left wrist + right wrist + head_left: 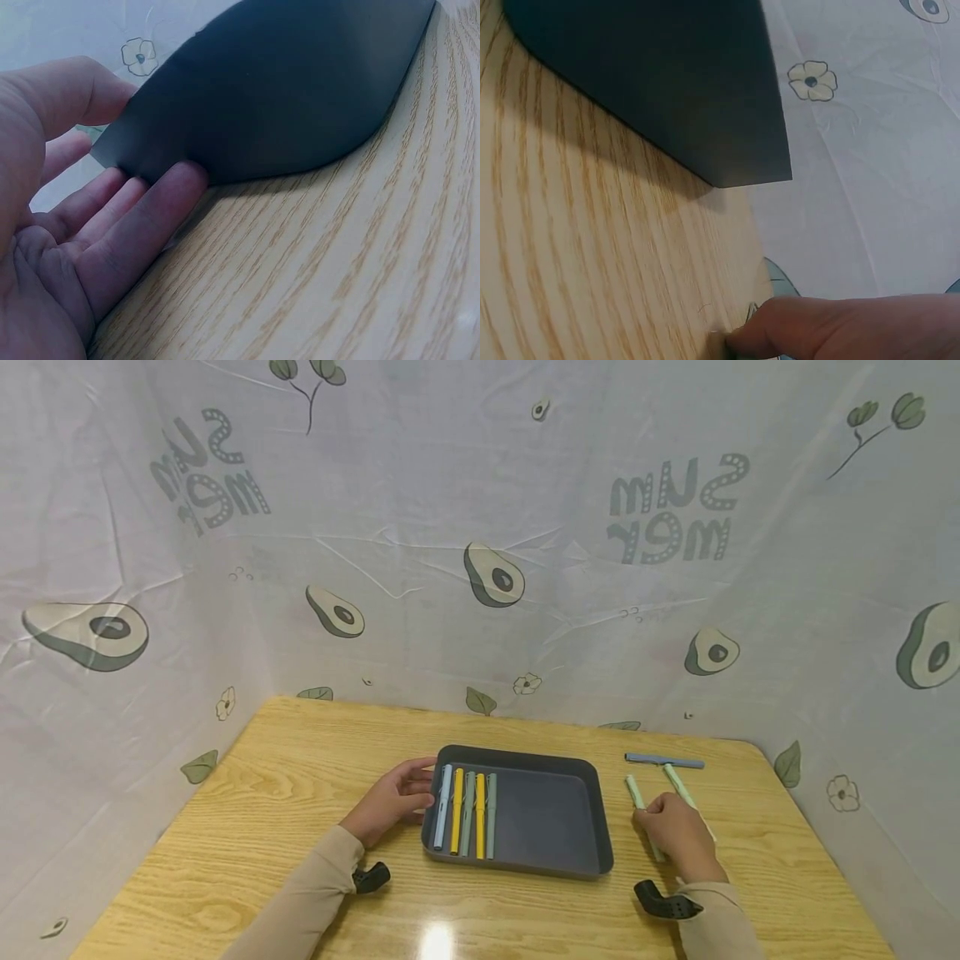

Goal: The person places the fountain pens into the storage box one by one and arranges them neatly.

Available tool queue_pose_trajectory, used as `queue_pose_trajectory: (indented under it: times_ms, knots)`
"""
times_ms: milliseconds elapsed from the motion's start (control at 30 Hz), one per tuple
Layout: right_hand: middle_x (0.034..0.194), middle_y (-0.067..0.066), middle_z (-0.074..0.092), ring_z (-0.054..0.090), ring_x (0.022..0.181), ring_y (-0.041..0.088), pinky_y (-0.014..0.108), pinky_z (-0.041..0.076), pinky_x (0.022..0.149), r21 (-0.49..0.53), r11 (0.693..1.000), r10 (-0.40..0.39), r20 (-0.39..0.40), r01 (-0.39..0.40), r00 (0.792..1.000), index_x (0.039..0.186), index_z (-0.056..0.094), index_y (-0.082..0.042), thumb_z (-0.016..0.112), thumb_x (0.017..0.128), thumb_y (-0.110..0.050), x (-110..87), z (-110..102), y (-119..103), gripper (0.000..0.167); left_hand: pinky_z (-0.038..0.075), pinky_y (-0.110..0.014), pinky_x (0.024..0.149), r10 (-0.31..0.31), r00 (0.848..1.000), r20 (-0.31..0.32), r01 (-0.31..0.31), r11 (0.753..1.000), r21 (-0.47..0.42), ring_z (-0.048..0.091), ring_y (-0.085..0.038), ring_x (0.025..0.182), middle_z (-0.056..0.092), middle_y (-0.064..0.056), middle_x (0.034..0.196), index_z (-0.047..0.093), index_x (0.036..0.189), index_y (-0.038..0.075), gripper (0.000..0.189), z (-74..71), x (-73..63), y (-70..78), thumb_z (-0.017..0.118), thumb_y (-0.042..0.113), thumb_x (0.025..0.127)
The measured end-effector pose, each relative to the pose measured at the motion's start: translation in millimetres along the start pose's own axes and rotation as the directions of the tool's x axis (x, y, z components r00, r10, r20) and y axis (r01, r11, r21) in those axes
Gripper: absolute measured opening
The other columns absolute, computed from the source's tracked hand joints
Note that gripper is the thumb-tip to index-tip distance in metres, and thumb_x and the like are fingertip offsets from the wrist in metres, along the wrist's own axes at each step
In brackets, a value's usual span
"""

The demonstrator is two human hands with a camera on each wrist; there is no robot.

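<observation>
The tray sits mid-desk; its row of five pens lines the left edge, leaving room across to the right edge. The left hand, fingers loosely extended, touches the tray's left wall. Across a strip of desk, the right hand pinches a pale green pen, hiding its middle; the right wrist view barely shows the grip. Toward the desk's back right corner lie a partly covered second green pen and a blue pen.
</observation>
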State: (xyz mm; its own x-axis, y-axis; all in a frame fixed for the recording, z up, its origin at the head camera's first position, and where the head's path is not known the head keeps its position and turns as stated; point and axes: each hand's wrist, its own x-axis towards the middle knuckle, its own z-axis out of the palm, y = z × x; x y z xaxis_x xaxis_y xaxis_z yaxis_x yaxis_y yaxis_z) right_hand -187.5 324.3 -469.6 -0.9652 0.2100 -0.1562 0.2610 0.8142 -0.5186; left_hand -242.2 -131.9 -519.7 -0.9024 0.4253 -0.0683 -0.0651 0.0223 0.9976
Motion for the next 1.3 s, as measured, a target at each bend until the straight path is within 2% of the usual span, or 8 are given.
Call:
queue_pose_trajectory:
  times_ms: [333, 667, 900, 1067, 1300]
  knots:
    - [0.082, 0.01, 0.059, 0.054, 0.069, 0.023, 0.034, 0.041, 0.057, -0.008, 1.0, -0.02, -0.012, 0.02, 1.0, 0.091, 0.059, -0.003, 0.054, 0.101, -0.03, -3.2, -0.5, -2.1, 0.029, 0.06, -0.045, 0.089, -0.001, 1.0, -0.001, 0.001, 1.0, 0.011, 0.059, -0.031, 0.127, 0.051, -0.021, 0.147, 0.042, 0.157, 0.014, 0.066, 0.6, -1.8, 1.9, 0.069, 0.004, 0.098]
    - [0.083, 0.01, 0.061, 0.055, 0.069, 0.023, 0.034, 0.042, 0.057, 0.01, 1.0, -0.003, -0.011, 0.003, 1.0, 0.092, 0.06, -0.004, 0.062, 0.098, -0.033, -1.5, -0.2, -0.8, 0.03, 0.06, -0.045, 0.088, 0.003, 1.0, 0.0, -0.003, 1.0, 0.013, 0.06, -0.031, 0.126, 0.05, -0.021, 0.146, 0.042, 0.157, 0.014, 0.066, 1.1, -3.2, 3.4, 0.069, 0.004, 0.098]
    - [0.101, 0.018, 0.066, 0.059, 0.08, 0.026, 0.039, 0.048, 0.064, 0.014, 1.0, -0.018, -0.006, 0.019, 1.0, 0.109, 0.062, 0.001, 0.064, 0.1, -0.038, 0.3, 0.8, 0.8, 0.04, 0.06, -0.045, 0.089, 0.008, 1.0, 0.003, -0.008, 1.0, 0.017, 0.06, -0.03, 0.126, 0.051, -0.021, 0.146, 0.042, 0.157, 0.015, 0.066, 0.4, -1.9, 1.6, 0.069, 0.005, 0.098]
    - [0.097, 0.014, 0.066, 0.057, 0.078, 0.025, 0.038, 0.046, 0.063, 0.007, 0.999, -0.047, -0.031, 0.047, 0.998, 0.104, 0.064, 0.0, 0.067, 0.099, -0.034, 1.2, 3.6, 1.9, 0.034, 0.06, -0.045, 0.089, 0.008, 1.0, 0.003, -0.008, 1.0, 0.02, 0.06, -0.03, 0.126, 0.051, -0.021, 0.146, 0.042, 0.157, 0.015, 0.066, 0.0, -1.7, 0.8, 0.07, 0.006, 0.098]
    - [0.098, 0.016, 0.065, 0.056, 0.079, 0.026, 0.036, 0.045, 0.065, 0.031, 0.997, -0.063, -0.049, 0.065, 0.997, 0.103, 0.062, 0.001, 0.064, 0.101, -0.031, 3.7, 3.4, 2.0, 0.032, 0.059, -0.045, 0.089, 0.01, 1.0, 0.003, -0.01, 1.0, 0.015, 0.06, -0.031, 0.126, 0.051, -0.021, 0.147, 0.043, 0.157, 0.015, 0.066, -0.4, -1.1, 0.1, 0.071, 0.006, 0.098]
